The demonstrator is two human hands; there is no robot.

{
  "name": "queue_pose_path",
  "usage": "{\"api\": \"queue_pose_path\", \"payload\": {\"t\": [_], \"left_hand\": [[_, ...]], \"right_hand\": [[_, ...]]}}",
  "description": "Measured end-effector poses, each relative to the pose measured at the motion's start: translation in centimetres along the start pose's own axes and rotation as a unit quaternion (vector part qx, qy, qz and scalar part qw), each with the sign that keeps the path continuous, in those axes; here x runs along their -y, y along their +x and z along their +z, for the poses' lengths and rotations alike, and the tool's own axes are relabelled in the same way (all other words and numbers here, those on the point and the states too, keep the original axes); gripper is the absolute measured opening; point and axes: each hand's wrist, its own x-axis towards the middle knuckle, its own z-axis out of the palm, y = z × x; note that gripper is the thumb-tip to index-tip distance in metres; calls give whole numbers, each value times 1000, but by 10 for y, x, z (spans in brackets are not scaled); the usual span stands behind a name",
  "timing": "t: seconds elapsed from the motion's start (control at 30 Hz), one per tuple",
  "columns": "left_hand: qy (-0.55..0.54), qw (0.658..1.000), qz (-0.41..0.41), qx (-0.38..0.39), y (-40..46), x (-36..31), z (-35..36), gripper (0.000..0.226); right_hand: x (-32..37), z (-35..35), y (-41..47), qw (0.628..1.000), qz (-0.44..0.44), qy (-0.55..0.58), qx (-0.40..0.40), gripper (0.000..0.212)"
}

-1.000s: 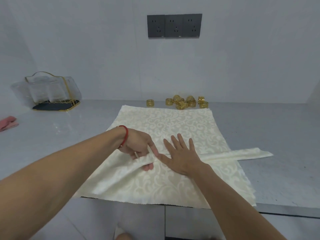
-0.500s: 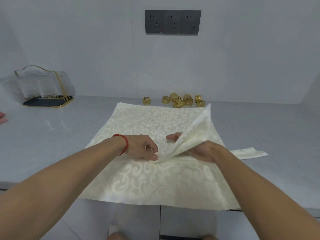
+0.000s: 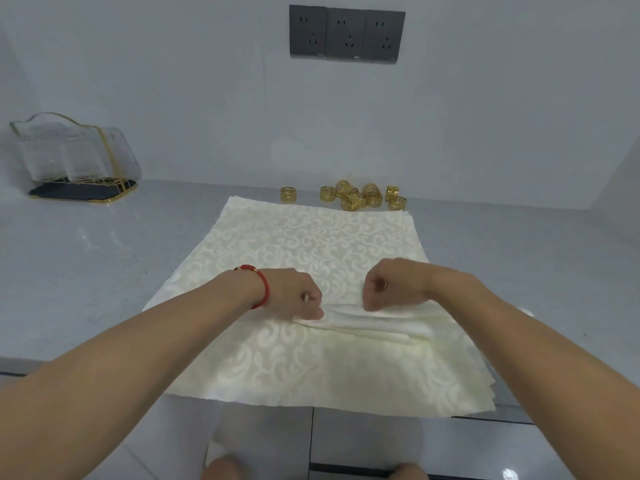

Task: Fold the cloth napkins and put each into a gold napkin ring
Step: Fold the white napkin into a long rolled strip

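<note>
A stack of cream napkins [image 3: 311, 244] with a swirl pattern lies flat on the grey counter, its near edge hanging over the front. On top of it a folded napkin [image 3: 367, 323] forms a narrow band running left to right. My left hand [image 3: 294, 294], a red bracelet on its wrist, pinches the band's left end. My right hand [image 3: 391, 287] is closed on the band's upper edge a little to the right. Several gold napkin rings [image 3: 360, 197] lie in a cluster by the wall behind the stack, one gold ring [image 3: 288, 195] apart at the left.
A clear glass holder with gold trim on a dark tray [image 3: 74, 164] stands at the back left. The grey counter [image 3: 104, 258] stretches to both sides of the stack. Dark wall sockets [image 3: 346, 34] sit above. The counter's front edge runs just under the napkins.
My right hand lifted the napkin's right part, swung it over to the left and laid it down. Both hands now grip the shorter folded band; the strip no longer reaches far right.
</note>
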Motion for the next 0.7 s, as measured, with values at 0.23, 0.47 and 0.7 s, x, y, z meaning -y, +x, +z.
{"api": "queue_pose_path", "payload": {"t": [0.23, 0.47, 0.7], "left_hand": [[-17, 999, -5, -29, 2, -2, 5, 39], [-3, 999, -11, -32, 5, -6, 6, 33], [23, 999, -9, -31, 8, -9, 6, 32]], "right_hand": [[17, 8, 8, 989, 84, -102, 60, 31], [36, 20, 8, 963, 86, -256, 4, 30], [48, 9, 8, 973, 94, -208, 29, 24]]}}
